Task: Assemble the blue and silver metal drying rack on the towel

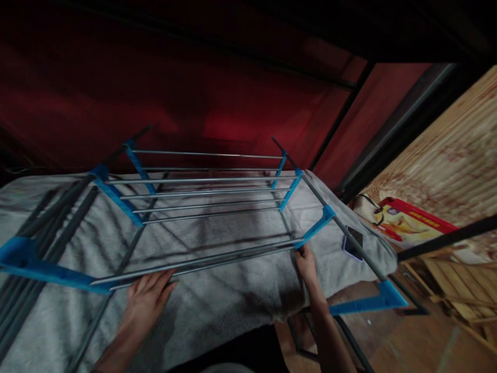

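A folding drying rack (202, 192) of silver rods and blue plastic joints lies on a grey fleece blanket (217, 300). My left hand (146, 296) rests flat on the blanket, fingers apart, its fingertips touching the nearest rods. My right hand (306, 263) pinches the right end of those same rods, just below a blue joint (317, 226). The room is dim.
A dark phone (353, 242) lies on the blanket's right side beside a rack bar. Red fabric (217, 88) hangs behind. At right stand a wood-grain panel (446, 160), a red and yellow box (411, 221), wooden slats (458, 282) and a tiled floor.
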Motion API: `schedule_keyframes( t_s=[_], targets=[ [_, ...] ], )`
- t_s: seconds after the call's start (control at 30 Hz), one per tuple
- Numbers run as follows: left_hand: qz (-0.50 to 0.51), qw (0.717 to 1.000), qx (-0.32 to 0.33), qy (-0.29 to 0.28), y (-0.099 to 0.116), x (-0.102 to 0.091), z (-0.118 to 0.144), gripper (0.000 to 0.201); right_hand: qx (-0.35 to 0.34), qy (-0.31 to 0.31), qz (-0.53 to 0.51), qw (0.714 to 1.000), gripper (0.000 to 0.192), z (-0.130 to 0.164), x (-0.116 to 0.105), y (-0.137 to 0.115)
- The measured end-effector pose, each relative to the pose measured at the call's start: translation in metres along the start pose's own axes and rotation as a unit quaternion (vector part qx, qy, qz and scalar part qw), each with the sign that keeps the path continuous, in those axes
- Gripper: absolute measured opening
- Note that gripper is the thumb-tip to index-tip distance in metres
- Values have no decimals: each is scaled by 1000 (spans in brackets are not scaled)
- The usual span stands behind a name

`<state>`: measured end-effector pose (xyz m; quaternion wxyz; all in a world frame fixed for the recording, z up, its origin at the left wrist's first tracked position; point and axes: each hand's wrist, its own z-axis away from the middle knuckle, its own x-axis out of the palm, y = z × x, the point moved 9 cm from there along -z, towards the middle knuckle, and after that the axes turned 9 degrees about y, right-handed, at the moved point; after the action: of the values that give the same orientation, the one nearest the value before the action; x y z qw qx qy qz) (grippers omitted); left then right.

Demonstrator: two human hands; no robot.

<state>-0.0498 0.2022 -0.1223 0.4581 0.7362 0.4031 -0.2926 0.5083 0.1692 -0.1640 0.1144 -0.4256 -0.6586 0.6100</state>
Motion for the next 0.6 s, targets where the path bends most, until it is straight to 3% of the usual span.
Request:
schedule_keyframes(
  t_s=[0.2, 0.4, 0.6],
  targets=[
    [-36, 995, 79, -38, -15, 22, -7, 48, 0, 24, 10, 1000, 49, 9, 1, -9],
    [0, 990, 91, -110, -20, 38, -9, 51, -7, 44, 20, 999, 47, 13, -2, -22],
    [39, 995, 58, -73, -23, 37, -8, 49, -6, 49, 32, 998, 43, 13, -1, -25]
  ],
)
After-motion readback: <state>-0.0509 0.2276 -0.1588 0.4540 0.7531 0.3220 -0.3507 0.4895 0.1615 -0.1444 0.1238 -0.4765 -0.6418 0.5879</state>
